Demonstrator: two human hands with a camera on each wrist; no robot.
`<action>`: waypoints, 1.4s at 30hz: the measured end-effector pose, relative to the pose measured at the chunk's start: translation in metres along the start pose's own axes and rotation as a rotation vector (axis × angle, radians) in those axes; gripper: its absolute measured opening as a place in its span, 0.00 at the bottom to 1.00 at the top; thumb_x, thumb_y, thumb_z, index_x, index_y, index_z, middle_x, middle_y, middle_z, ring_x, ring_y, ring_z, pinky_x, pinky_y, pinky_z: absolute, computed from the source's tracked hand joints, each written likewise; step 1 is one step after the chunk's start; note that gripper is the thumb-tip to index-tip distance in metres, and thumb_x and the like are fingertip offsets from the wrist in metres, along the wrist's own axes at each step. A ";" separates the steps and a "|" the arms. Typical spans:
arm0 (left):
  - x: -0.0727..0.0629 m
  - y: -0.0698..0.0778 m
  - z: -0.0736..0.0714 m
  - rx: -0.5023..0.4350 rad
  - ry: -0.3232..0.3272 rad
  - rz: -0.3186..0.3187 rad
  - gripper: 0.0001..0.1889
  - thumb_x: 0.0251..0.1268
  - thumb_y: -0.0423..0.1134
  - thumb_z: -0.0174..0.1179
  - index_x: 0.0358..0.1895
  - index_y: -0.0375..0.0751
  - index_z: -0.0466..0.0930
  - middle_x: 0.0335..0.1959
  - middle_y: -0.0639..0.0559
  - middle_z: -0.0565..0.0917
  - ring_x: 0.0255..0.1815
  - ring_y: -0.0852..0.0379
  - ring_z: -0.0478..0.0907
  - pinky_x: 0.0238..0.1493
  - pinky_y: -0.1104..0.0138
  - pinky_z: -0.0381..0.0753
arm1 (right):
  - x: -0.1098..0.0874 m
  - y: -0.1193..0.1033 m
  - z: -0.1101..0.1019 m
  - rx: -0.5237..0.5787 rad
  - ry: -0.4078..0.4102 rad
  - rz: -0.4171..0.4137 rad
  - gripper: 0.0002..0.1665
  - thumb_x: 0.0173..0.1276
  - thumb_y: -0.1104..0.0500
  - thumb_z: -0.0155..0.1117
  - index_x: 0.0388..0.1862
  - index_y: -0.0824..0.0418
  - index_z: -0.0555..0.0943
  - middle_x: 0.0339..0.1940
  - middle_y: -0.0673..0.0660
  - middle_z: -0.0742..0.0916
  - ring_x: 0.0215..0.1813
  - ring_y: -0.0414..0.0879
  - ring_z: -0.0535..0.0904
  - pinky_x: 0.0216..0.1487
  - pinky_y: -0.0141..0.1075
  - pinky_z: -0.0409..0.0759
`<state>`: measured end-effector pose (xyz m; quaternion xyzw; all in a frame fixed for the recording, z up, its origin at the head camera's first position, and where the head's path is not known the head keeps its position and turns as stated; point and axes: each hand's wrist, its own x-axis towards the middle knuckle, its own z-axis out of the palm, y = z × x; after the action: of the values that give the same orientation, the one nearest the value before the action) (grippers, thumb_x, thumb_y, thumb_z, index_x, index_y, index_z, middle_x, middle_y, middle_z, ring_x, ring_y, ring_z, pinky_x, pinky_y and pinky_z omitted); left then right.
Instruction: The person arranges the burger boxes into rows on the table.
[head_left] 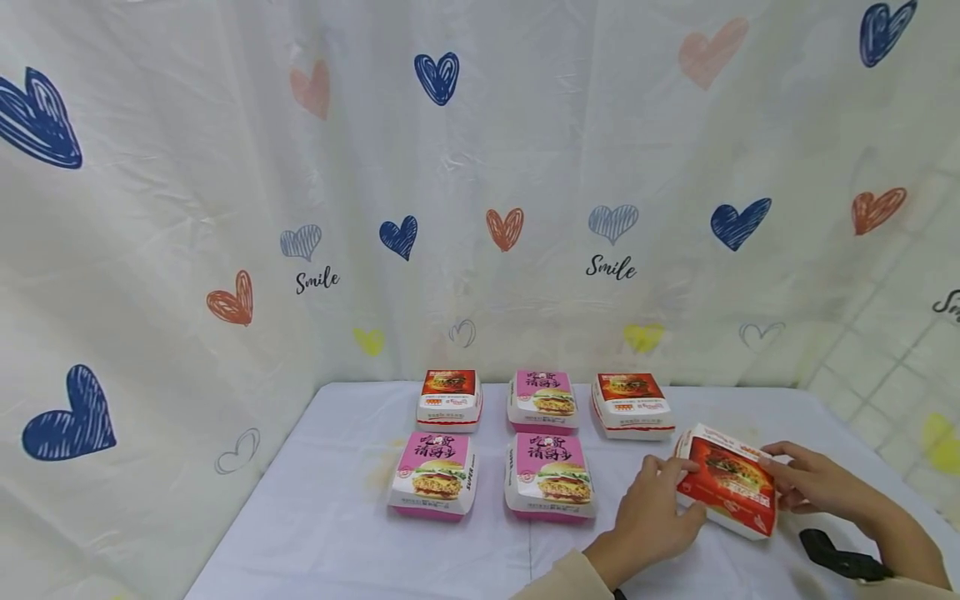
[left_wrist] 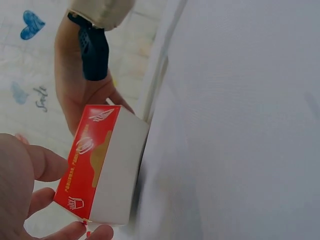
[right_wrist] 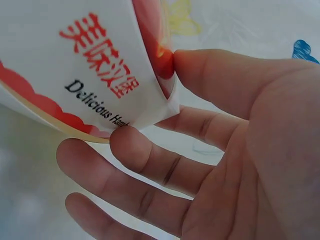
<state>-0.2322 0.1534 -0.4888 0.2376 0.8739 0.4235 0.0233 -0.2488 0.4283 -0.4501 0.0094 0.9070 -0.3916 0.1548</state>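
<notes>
A red and white burger box (head_left: 731, 475) stands turned at an angle at the right side of the table, held between both hands. My left hand (head_left: 654, 512) grips its left end, the fingers on the upper edge and the thumb low at the near corner. My right hand (head_left: 821, 482) pinches the opposite end. In the right wrist view, the thumb lies against the top edge of the box (right_wrist: 75, 75) and the fingertips touch the lower side. The left wrist view shows the closed box (left_wrist: 107, 165) from its red and white sides; whether it touches the cloth is unclear.
Left of the hands stand pink burger boxes (head_left: 549, 477), several in all, with two red and white ones (head_left: 633, 406) in the back row. A white cloth (head_left: 322, 517) covers the table. Behind hangs a heart-patterned curtain (head_left: 540, 167). A black strap (head_left: 840, 558) shows at the right wrist.
</notes>
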 end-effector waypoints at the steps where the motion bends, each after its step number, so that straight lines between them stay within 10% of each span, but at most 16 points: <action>1: -0.001 -0.001 0.000 0.005 0.003 0.003 0.25 0.66 0.48 0.65 0.64 0.73 0.72 0.52 0.65 0.72 0.40 0.70 0.71 0.36 0.71 0.73 | 0.001 0.000 0.000 -0.001 0.000 0.001 0.37 0.84 0.44 0.44 0.69 0.79 0.59 0.39 0.53 0.83 0.39 0.48 0.81 0.42 0.41 0.86; 21: -0.003 -0.010 -0.003 0.036 0.052 -0.066 0.27 0.62 0.51 0.69 0.63 0.75 0.70 0.49 0.64 0.73 0.36 0.67 0.71 0.35 0.69 0.76 | 0.002 -0.001 0.000 0.000 -0.027 -0.102 0.32 0.86 0.47 0.40 0.61 0.79 0.66 0.34 0.54 0.83 0.38 0.45 0.83 0.41 0.39 0.86; 42: -0.003 -0.001 -0.008 0.141 0.064 -0.192 0.37 0.54 0.75 0.65 0.67 0.74 0.64 0.57 0.60 0.71 0.48 0.58 0.77 0.44 0.59 0.82 | 0.002 -0.003 0.002 -0.002 -0.070 -0.153 0.26 0.85 0.49 0.44 0.54 0.74 0.73 0.26 0.50 0.78 0.31 0.40 0.76 0.33 0.36 0.77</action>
<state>-0.2325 0.1458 -0.4852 0.1404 0.9206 0.3640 0.0190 -0.2504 0.4251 -0.4498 -0.0738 0.8994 -0.4017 0.1559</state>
